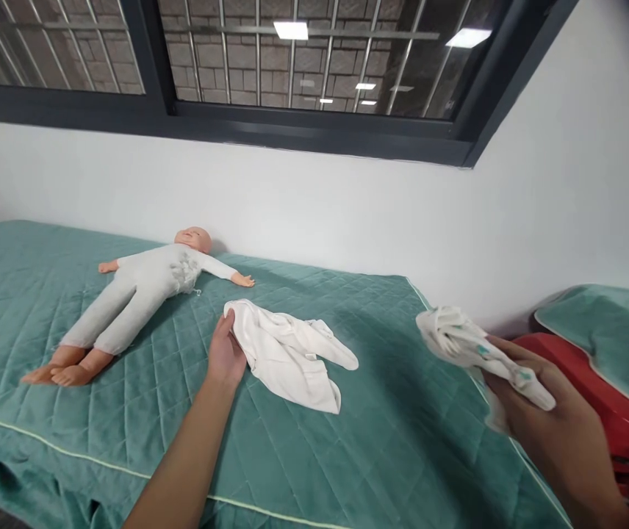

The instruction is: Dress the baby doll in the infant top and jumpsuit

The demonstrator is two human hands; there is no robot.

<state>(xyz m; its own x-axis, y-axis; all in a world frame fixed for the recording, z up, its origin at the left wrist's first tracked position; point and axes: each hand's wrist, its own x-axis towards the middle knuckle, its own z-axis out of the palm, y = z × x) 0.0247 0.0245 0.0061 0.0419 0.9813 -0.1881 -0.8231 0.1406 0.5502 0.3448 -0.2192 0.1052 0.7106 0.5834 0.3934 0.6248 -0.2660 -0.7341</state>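
Note:
My left hand (227,356) grips the left end of a pair of white baby pants (286,353). The pants lie partly spread on the green quilted cover, with two leg-like ends pointing right and a small tag showing. Raised at the right, my right hand (554,419) is closed around a bunched white baby garment (452,336) with small green marks; its exact kind is hard to tell. To the left of the pants a baby doll (152,272) lies on its back, its white cloth body frayed at the chest, arms spread and feet toward the front left.
A green quilted bedspread (292,463) with pale piping covers the bed, which stands against a white wall (320,213). Beyond the bed's right edge is a red object (612,382), partly under green fabric (612,338). Above, a dark-framed window (314,128) has metal bars outside.

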